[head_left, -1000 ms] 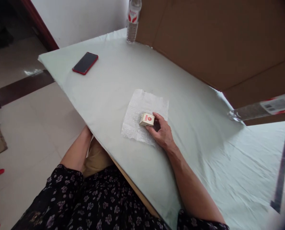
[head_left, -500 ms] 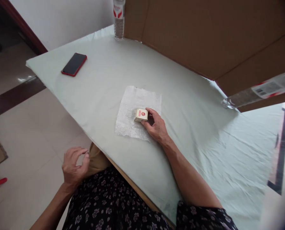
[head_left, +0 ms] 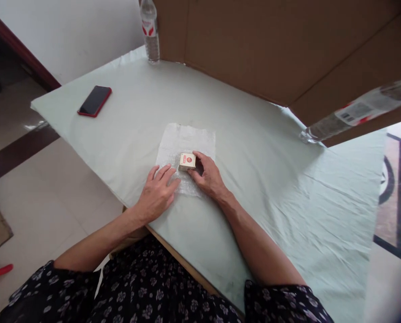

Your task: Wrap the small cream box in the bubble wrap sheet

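Right hand point(head_left: 211, 178) holds small box point(head_left: 187, 161) on bubble wrap point(head_left: 188, 139); left hand point(head_left: 156, 195) at wrap's edge.

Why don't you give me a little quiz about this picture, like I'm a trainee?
1. Which grip holds the small box?
2. True or false: the phone stands upright.
3. What is spread out under the small box?
A. a plate
B. bubble wrap
C. a book

Key:
1. The right grip.
2. False; the phone lies flat on the pale cloth.
3. B.
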### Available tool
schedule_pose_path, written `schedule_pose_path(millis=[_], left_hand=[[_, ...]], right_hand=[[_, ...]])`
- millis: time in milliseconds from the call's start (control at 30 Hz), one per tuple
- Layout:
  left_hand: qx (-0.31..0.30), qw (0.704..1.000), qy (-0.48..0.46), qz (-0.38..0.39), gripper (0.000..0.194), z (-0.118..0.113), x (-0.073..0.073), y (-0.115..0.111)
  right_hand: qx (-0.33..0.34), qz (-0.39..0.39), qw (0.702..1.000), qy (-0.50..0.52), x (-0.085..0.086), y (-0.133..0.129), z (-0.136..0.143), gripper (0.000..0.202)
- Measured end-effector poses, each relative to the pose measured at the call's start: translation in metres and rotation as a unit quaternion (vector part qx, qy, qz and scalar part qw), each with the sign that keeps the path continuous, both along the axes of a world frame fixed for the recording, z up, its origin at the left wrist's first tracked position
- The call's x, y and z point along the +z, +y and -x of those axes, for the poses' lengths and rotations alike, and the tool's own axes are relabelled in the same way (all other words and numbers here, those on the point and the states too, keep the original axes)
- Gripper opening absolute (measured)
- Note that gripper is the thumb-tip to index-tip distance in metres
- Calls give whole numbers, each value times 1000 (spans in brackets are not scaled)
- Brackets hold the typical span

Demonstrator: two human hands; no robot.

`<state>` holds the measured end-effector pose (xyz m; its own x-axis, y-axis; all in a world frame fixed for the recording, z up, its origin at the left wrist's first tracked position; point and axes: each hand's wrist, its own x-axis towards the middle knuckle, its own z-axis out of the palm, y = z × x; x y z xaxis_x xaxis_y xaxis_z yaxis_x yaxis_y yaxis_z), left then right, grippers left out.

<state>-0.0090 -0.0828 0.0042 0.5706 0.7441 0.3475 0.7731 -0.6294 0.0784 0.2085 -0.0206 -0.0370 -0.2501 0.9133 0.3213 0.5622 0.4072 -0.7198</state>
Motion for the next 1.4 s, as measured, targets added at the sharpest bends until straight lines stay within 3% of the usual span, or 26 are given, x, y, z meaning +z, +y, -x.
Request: schedule_pose_path(millis=[133,233,433,600,667,767,833,933,1100,1400], left_hand=[[5,999,-47,-17,16,-6,-9,6],[5,995,-95,-10,15,-9,-12,10],[27,976,-207,59,15,-12,-5,25],[58,952,-260,151,7,-16,9,47],[67,939,-280,186,8,-18,13,53],[71,922,-310,222,11,-20,17,60],[67,912,-330,234,11,-22,17,63],[62,899,-355,250,11,-22,15,67],[55,880,-384,274,14,-21,11,73],[57,865,-415,276,15,-21,10,67]], right_hand=[[3,8,1000,-5,1,0,-1,57],[6,11,1000,3,1,1,-1,57],[36,64,997,24,6,6,-8,59],[95,196,967,135,39,5,-34,64],[107,210,965,116,55,0,-44,68],[96,172,979,41,70,-8,-46,80],[57,134,989,5,70,-7,-40,75],[6,121,993,9,60,1,-26,52],[-1,140,987,72,51,13,-12,16],[-14,147,983,112,55,2,-5,24]])
